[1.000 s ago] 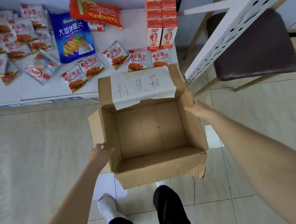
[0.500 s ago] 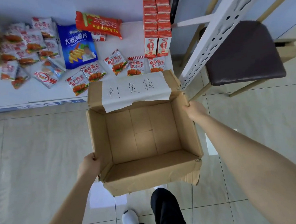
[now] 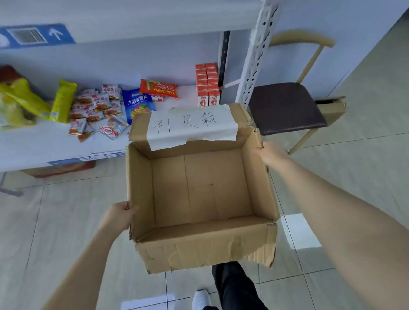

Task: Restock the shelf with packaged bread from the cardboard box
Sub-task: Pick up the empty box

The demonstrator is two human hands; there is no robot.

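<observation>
Your left hand (image 3: 121,216) grips the cardboard box (image 3: 205,248) by its left wall; your right hand (image 3: 270,152) grips the right wall. Box: empty, held before you. Bread packets (image 3: 93,107): on the shelf (image 3: 28,147) beyond. Restocking appears done. Versus earlier: grips unchanged, upper board (image 3: 116,15) newly visible.

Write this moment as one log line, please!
left hand: grips box left wall | right hand: grips box right wall | box: open, nothing inside | snack packets: on shelf behind box
</observation>
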